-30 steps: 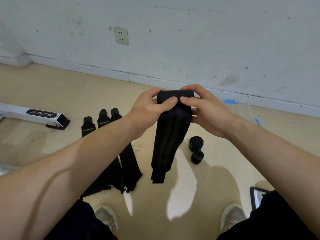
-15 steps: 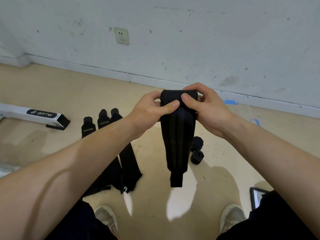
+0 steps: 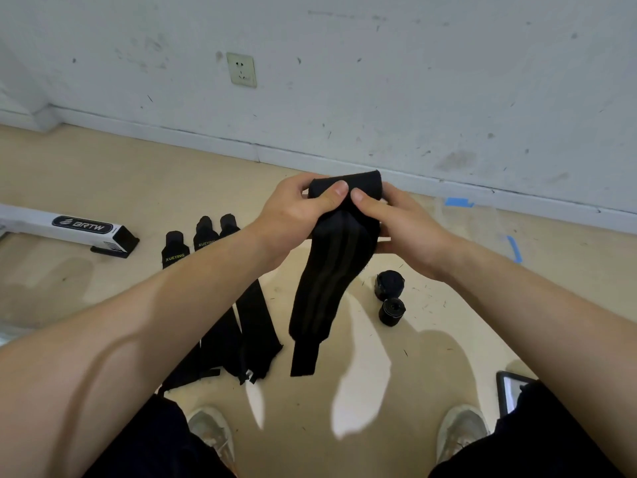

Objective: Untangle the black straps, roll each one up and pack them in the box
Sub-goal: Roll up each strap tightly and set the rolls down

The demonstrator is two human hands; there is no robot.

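I hold a black strap [image 3: 331,270] in the air with both hands, its top end rolled between my thumbs. My left hand [image 3: 293,215] grips the roll from the left and my right hand [image 3: 403,222] from the right. The strap's loose tail hangs down to about knee height. Three more black straps [image 3: 248,322] lie flat on the floor to the left, partly behind my left forearm. Two rolled-up straps [image 3: 390,298] sit on the floor below my right hand. A white and black box [image 3: 69,229] marked BRTW lies at the far left.
The white wall and skirting board run across the back, with a socket [image 3: 242,69]. A clear plastic bag [image 3: 472,229] and blue tape lie at the right. A tablet [image 3: 510,391] rests near my right knee. My shoes [image 3: 462,429] stand on the beige floor.
The roll at the strap's top has grown and the hanging tail has become shorter and swung a little left. Both hands stayed in about the same place.
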